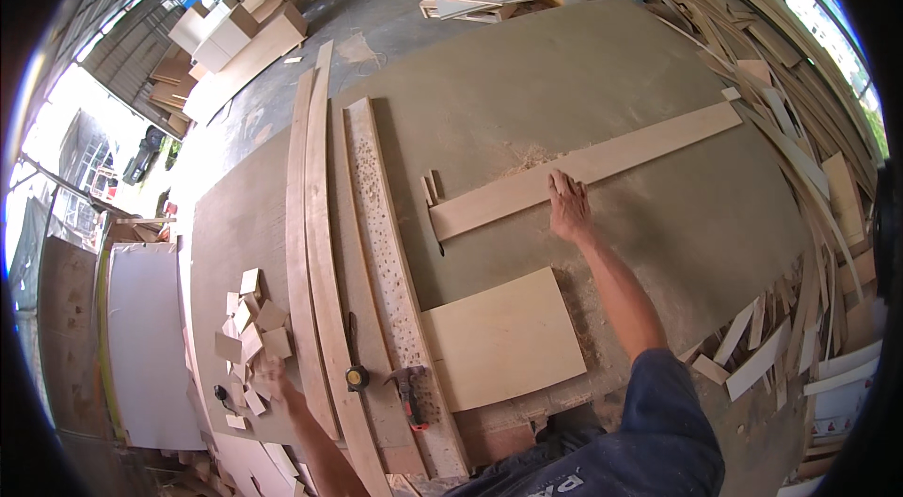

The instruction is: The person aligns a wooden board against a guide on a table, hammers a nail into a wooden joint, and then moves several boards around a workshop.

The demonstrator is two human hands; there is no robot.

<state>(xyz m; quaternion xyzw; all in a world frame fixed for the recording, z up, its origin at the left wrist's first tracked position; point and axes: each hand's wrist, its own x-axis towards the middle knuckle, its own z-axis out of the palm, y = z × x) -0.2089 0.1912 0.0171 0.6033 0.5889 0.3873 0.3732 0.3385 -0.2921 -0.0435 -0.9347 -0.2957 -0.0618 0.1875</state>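
1. Hammer (406, 395) and tape measure (356, 378) lie nearest the body, with a rectangular plywood panel (503, 347) flat to their right.
2. The left hand (274, 378) is at the near side of the small wood offcuts (251, 341); blur hides its grip, so I cannot tell whether it pinches one. Singling out a piece from this overlapping heap would call for a fingertip hold.
3. Farther out, the right hand (570, 207) rests on a long board (649, 144), fingers close together, apparently steadying it; I cannot tell whether they clasp its edge.
4. Sawdust (531, 158) lies along the board's far edge.
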